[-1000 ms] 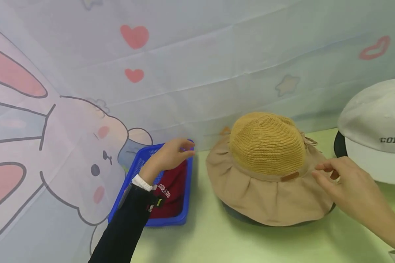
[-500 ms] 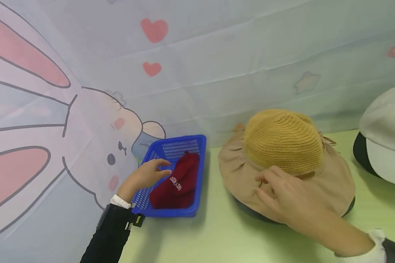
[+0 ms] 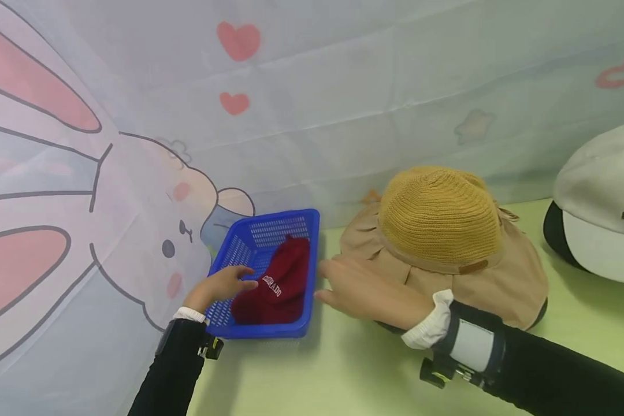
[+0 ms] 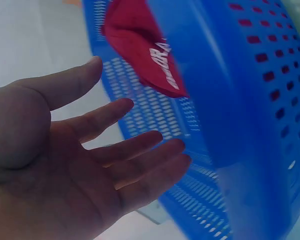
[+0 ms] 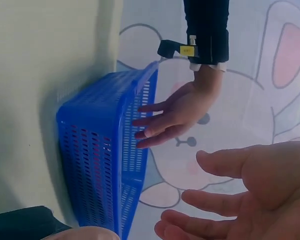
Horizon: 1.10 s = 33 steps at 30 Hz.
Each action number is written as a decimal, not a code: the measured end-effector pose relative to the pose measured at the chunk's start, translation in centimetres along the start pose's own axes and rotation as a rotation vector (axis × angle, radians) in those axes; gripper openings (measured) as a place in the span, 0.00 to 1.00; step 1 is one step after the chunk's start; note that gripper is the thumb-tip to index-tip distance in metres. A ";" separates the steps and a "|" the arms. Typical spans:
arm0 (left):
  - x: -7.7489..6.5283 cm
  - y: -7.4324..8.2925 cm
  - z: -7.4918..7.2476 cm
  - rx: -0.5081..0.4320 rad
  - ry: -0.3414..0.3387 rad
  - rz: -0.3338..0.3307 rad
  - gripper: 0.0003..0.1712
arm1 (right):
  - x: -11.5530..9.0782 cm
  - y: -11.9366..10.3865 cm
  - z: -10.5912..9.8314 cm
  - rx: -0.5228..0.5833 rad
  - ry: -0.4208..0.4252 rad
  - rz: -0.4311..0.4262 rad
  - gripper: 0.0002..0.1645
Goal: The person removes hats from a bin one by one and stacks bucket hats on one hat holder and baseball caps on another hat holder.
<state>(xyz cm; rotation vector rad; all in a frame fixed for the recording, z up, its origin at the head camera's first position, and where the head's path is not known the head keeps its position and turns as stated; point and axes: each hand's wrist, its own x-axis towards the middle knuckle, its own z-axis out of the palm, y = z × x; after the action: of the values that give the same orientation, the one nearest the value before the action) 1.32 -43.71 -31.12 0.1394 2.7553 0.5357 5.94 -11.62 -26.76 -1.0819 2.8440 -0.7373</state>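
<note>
A dark red cap [image 3: 278,283] with white lettering lies inside a blue plastic basket [image 3: 286,330]. Over the basket's left side hovers my left hand [image 3: 219,287], its fingers spread and holding nothing, as the left wrist view also shows. My right hand [image 3: 366,287] is just right of the basket, fingers loosely extended and nothing in them; it covers part of the wide brim of a sun hat [image 3: 439,216]. That hat has a yellow knitted crown and a beige brim. In the right wrist view the basket wall [image 5: 92,150] appears ahead of the right fingers.
A white cap [image 3: 603,196] with dark lettering stands on the green tabletop [image 3: 343,370] at the far right. Behind everything hangs a pale cloth backdrop [image 3: 343,86] printed with hearts and a rabbit. Something dark lies under the sun hat's brim.
My right hand has swept left from the sun hat's right side to near the basket. My left hand has drawn back left and lower, uncovering more of the red cap. The head view has shifted slightly.
</note>
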 end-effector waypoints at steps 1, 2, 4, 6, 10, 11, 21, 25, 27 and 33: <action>0.1 -0.2 0.0 0.000 -0.009 -0.016 0.30 | 0.7 -0.2 0.2 -0.001 -0.018 0.007 0.13; 0.3 -0.5 0.1 -0.003 -0.020 -0.034 0.31 | 1.3 -0.3 0.4 -0.003 -0.039 0.011 0.13; 0.5 -1.1 0.4 -0.006 -0.033 -0.068 0.31 | 2.4 -0.7 0.9 -0.021 -0.068 0.007 0.14; 0.8 -1.6 0.6 -0.002 -0.042 -0.091 0.32 | 3.1 -1.0 1.6 -0.042 -0.085 0.008 0.15; 1.3 -2.1 1.1 0.007 -0.048 -0.122 0.35 | 4.2 -1.6 2.6 -0.089 -0.099 0.029 0.17; 1.4 -2.0 1.2 0.014 -0.050 -0.134 0.36 | 4.5 -1.7 2.9 -0.096 -0.102 0.039 0.17; 2.6 -1.5 1.9 0.092 -0.135 -0.273 0.47 | 5.8 -1.3 6.2 -0.103 -0.109 0.066 0.23; 3.1 -1.4 2.1 0.094 -0.204 -0.257 0.45 | 5.7 -1.2 7.1 -0.095 -0.102 0.046 0.22; 3.3 -1.2 2.2 0.091 -0.223 -0.242 0.43 | 5.6 -1.2 7.3 -0.093 -0.099 0.042 0.23; 3.5 -0.9 2.6 0.103 -0.236 -0.240 0.45 | 5.3 -1.3 8.0 -0.115 -0.075 0.035 0.22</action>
<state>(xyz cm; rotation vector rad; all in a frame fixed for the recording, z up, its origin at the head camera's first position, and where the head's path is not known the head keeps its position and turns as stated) -1.10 -43.06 -34.76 -0.0980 2.5226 0.2936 4.05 -19.18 -32.47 -1.0463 2.8638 -0.5253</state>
